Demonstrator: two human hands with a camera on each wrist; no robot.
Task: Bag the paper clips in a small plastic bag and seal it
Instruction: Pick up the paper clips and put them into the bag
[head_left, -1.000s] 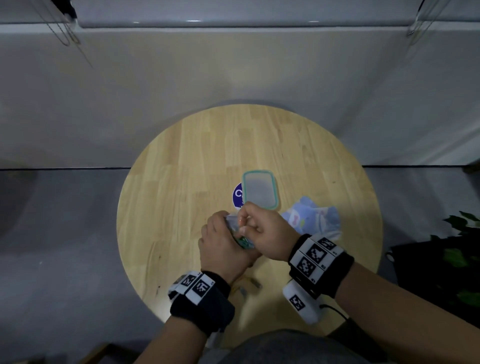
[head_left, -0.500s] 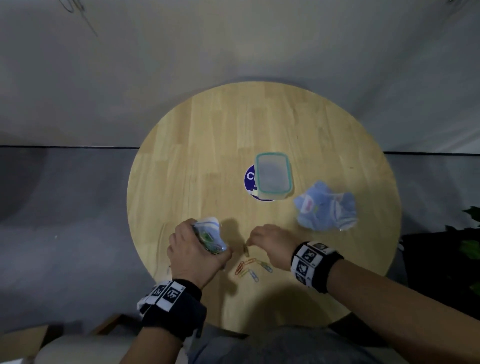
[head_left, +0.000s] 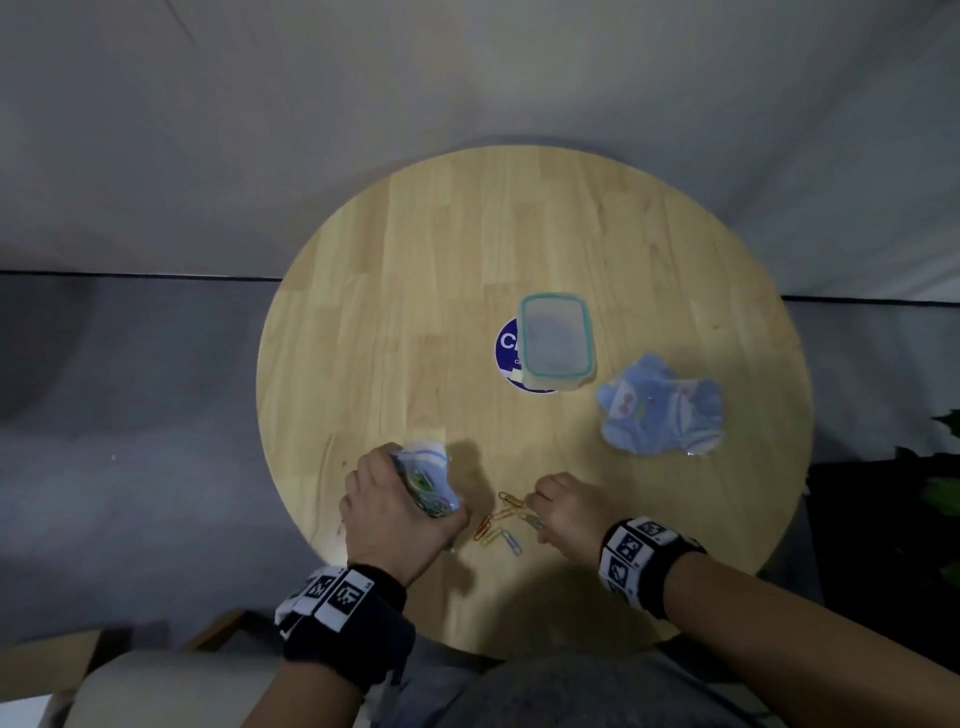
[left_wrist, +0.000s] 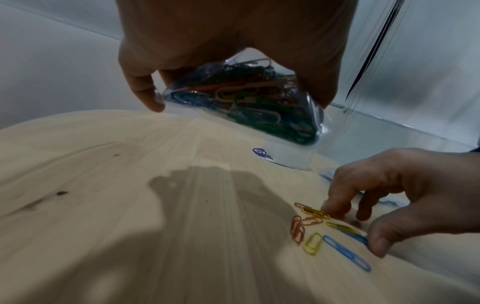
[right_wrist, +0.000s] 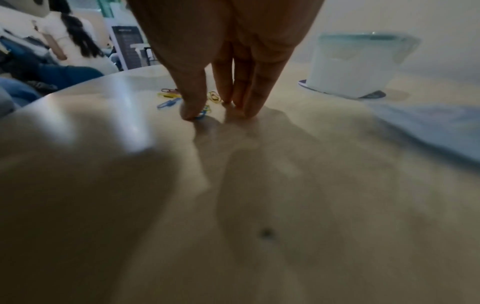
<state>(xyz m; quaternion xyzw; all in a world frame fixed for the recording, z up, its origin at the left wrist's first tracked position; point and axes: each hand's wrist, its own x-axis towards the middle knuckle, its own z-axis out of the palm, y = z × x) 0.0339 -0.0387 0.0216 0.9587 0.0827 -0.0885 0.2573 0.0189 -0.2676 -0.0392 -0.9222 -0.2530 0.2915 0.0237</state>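
Observation:
My left hand (head_left: 387, 501) grips a small clear plastic bag (head_left: 427, 480) stuffed with coloured paper clips; in the left wrist view the bag (left_wrist: 249, 102) hangs a little above the table. Several loose paper clips (head_left: 501, 525) lie on the wood near the front edge, between my hands. My right hand (head_left: 550, 512) reaches down onto them. Its index fingertip touches a yellow clip (left_wrist: 315, 212), and its thumb (left_wrist: 379, 244) presses a blue clip against the table. No clip is lifted.
A round wooden table (head_left: 415, 286) carries a lidded clear container with a teal rim (head_left: 556, 338), which stands on a blue round sticker (head_left: 506, 343). A crumpled blue cloth (head_left: 660, 410) lies at the right. A plant (head_left: 945, 493) stands past the right edge.
My hands were together at the bag one second ago and have since parted. The left hand carried the bag to the left, and the right hand dropped onto the loose clips.

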